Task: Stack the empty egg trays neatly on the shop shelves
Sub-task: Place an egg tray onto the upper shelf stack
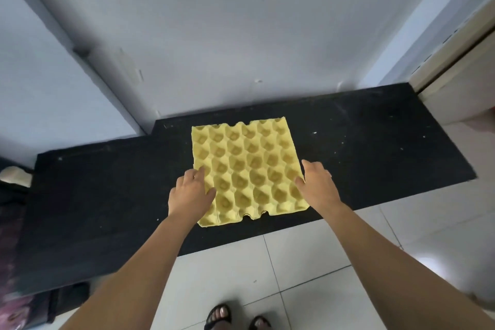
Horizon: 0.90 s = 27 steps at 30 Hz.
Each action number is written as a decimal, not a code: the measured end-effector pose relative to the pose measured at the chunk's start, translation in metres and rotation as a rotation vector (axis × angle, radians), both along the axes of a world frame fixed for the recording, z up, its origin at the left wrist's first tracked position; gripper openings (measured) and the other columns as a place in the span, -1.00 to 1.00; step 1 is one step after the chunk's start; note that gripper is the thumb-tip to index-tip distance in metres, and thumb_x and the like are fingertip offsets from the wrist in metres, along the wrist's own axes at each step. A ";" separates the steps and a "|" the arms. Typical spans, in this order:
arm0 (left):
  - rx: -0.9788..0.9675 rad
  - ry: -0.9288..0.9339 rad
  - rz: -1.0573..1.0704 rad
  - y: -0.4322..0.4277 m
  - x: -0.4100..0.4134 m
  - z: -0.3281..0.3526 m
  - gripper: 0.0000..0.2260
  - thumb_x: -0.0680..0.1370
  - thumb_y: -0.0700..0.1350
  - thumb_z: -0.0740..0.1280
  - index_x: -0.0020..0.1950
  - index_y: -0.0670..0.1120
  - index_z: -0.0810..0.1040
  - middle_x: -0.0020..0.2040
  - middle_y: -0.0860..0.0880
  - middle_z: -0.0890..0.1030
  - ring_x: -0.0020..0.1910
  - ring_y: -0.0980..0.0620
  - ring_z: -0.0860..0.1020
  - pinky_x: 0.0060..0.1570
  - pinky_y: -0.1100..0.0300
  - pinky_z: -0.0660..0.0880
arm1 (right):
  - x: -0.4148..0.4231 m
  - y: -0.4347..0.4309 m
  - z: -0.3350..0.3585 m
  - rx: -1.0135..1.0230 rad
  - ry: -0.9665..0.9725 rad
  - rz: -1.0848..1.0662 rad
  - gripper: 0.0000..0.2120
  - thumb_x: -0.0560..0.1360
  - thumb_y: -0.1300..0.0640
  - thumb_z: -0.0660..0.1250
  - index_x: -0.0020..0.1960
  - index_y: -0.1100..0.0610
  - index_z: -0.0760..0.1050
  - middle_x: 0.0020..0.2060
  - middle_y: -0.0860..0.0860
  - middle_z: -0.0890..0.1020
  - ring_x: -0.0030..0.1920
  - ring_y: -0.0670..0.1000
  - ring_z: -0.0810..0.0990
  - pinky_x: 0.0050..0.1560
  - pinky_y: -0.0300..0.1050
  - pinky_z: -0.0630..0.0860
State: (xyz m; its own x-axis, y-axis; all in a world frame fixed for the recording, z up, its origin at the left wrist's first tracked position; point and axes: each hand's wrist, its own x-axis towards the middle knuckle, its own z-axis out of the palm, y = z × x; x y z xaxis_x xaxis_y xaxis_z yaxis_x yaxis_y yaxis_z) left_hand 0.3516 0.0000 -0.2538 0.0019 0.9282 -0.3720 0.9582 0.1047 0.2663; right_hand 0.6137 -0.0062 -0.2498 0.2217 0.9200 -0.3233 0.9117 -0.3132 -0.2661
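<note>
A yellow empty egg tray (247, 169) lies flat on a low black shelf (375, 147) against a pale wall. My left hand (191, 191) rests on the tray's left edge, thumb on top near the front corner and fingers over the side. My right hand (317, 183) is at the tray's right edge, thumb touching the rim and fingers along the side. Both hands sit at the nearer half of the tray. No other tray is in view.
The black shelf has a notched back-left corner and white specks on it. White floor tiles (308, 270) lie in front, with my sandalled feet (235, 317) at the bottom. A cream cabinet (460, 83) stands at the right, dark clutter (16, 222) at the left.
</note>
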 end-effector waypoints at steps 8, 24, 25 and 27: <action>-0.210 -0.452 0.563 0.015 0.004 -0.076 -0.36 0.51 0.04 0.33 0.47 -0.15 0.14 0.35 -0.19 0.36 0.28 -0.19 0.39 0.19 -0.05 0.39 | -0.010 0.017 -0.089 -0.038 0.215 -0.340 -0.44 0.59 -0.05 0.19 0.46 0.23 0.15 0.24 0.25 0.41 0.20 0.27 0.47 0.10 0.11 0.46; 0.248 -0.629 0.544 0.011 -0.046 0.243 -0.46 0.48 -0.03 0.37 0.41 -0.14 0.30 0.32 -0.14 0.26 -0.01 -0.09 0.43 -0.05 0.15 0.33 | -0.066 0.010 0.214 0.360 0.242 -0.377 -0.51 0.46 -0.21 0.30 0.25 0.06 0.38 0.03 0.03 0.54 -0.01 0.12 0.58 -0.14 0.00 0.50; 0.281 -0.641 0.537 0.009 -0.052 0.265 -0.45 0.48 -0.03 0.37 0.41 -0.15 0.30 0.32 -0.14 0.26 0.05 -0.10 0.44 -0.02 0.17 0.33 | -0.070 0.011 0.236 0.383 0.239 -0.360 -0.50 0.46 -0.21 0.29 0.27 0.07 0.37 0.05 0.04 0.54 0.00 0.12 0.58 -0.14 0.00 0.50; 0.349 -0.673 0.517 0.002 -0.063 0.306 -0.47 0.48 -0.04 0.38 0.39 -0.16 0.31 0.30 -0.14 0.27 0.08 -0.08 0.43 0.04 0.18 0.33 | -0.078 0.010 0.277 0.434 0.239 -0.323 -0.46 0.47 -0.21 0.28 0.32 0.09 0.34 0.13 0.05 0.53 0.05 0.13 0.57 -0.16 -0.03 0.46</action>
State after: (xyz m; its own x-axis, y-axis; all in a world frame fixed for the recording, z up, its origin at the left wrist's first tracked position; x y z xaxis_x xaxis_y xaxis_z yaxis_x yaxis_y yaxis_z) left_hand 0.2890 0.0017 0.0526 -0.3304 0.9333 -0.1410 0.4457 0.2859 0.8483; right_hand 0.5356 0.0038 0.0275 0.4799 0.8773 -0.0075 0.6874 -0.3813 -0.6181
